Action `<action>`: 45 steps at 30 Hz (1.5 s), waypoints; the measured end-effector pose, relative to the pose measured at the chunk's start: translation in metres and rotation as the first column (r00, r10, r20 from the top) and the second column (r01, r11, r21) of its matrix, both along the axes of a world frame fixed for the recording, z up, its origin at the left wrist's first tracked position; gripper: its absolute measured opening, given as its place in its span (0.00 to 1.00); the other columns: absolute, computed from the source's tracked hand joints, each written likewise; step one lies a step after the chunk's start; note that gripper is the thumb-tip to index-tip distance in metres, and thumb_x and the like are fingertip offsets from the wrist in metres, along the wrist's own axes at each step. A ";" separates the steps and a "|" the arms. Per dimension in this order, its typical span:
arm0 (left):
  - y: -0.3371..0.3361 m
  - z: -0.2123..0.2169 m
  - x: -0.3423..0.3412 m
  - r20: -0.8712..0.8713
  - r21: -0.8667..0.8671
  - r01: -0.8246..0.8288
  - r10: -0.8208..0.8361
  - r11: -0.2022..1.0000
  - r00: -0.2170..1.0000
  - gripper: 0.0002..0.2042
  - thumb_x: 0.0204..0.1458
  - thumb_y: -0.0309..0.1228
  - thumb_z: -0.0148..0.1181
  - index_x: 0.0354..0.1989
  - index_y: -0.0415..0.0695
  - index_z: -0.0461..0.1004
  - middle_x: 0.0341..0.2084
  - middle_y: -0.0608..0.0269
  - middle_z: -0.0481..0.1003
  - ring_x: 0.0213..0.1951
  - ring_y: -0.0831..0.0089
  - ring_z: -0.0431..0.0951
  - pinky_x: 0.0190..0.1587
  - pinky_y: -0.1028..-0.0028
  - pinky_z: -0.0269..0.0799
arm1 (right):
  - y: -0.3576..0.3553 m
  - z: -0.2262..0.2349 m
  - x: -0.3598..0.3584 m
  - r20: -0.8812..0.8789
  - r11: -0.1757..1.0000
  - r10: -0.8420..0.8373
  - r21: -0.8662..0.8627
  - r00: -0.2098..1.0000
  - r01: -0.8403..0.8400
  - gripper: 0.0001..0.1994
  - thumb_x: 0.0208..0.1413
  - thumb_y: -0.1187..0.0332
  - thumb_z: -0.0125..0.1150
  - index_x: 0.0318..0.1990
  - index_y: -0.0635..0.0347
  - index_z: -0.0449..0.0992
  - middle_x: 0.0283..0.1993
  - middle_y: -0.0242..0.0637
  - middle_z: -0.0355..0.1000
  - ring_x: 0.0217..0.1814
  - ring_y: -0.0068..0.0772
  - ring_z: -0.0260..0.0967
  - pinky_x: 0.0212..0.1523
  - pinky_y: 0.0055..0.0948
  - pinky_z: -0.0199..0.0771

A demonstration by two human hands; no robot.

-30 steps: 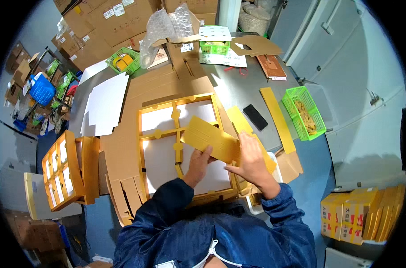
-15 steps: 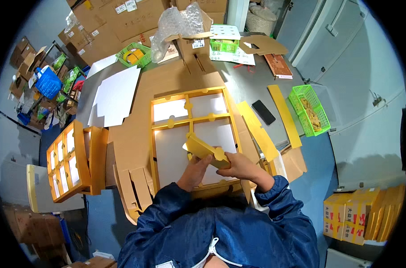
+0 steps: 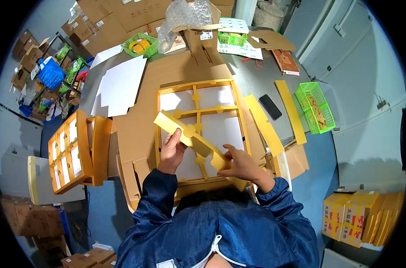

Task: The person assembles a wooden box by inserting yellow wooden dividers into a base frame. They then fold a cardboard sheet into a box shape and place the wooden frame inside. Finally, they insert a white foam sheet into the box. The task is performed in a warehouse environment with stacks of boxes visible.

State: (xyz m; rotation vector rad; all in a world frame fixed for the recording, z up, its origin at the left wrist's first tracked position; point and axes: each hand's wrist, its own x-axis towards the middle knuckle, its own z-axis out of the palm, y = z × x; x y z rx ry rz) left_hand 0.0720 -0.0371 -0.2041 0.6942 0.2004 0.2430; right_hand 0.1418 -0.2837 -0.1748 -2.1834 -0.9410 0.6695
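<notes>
A long yellow cardboard strip (image 3: 202,145), folded along its length and with rounded tabs, slants from upper left to lower right over a shallow yellow tray (image 3: 158,107). My left hand (image 3: 173,152) is closed on its middle, thumb on top. At the strip's lower right end, my right hand (image 3: 242,166) grips it between thumb and fingers. The tray lies on brown cardboard and has a white bottom. A yellow crosspiece (image 3: 212,108) and upright dividers with round tabs split it into compartments. The strip hides part of the tray's lower half.
Two flat yellow strips (image 3: 291,111) and a black phone (image 3: 270,107) lie right of the tray. Beyond stands a green basket (image 3: 318,123). White sheets (image 3: 120,85) lie on the left. Finished-looking yellow compartment trays (image 3: 82,152) lean at the table's left edge. Bubble wrap (image 3: 189,20) sits at the back.
My hands have moved apart along the yellow strip. The strip has swung out lengthwise, its far end now pointing up and left. The view has shifted slightly.
</notes>
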 end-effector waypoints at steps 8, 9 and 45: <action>0.018 0.000 -0.014 -0.087 0.008 -0.178 0.178 0.984 0.980 0.09 0.60 0.34 0.49 0.42 0.44 0.70 0.35 0.66 0.74 0.41 0.71 0.75 0.46 0.69 0.71 | -0.015 -0.009 0.017 0.110 0.993 0.070 -0.099 0.991 -0.059 0.30 0.38 0.52 0.69 0.44 0.67 0.72 0.35 0.49 0.73 0.39 0.51 0.71 0.41 0.39 0.71; 0.027 -0.006 -0.015 -0.021 -0.001 -0.140 0.140 0.990 0.990 0.09 0.60 0.34 0.48 0.42 0.43 0.69 0.33 0.65 0.73 0.43 0.69 0.75 0.48 0.68 0.71 | -0.017 -0.009 0.016 0.032 0.998 0.036 -0.045 0.999 -0.035 0.27 0.40 0.50 0.67 0.40 0.66 0.74 0.36 0.49 0.72 0.39 0.51 0.69 0.42 0.40 0.70; 0.011 -0.015 -0.068 -0.287 0.893 0.262 -0.014 -0.367 0.958 0.13 0.47 0.39 0.60 0.30 0.43 0.68 0.23 0.54 0.73 0.29 0.53 0.75 0.31 0.60 0.70 | 0.104 -0.037 -0.008 0.549 0.787 0.562 -0.124 0.619 -0.604 0.11 0.51 0.62 0.55 0.28 0.61 0.69 0.29 0.41 0.66 0.29 0.42 0.70 0.25 0.36 0.71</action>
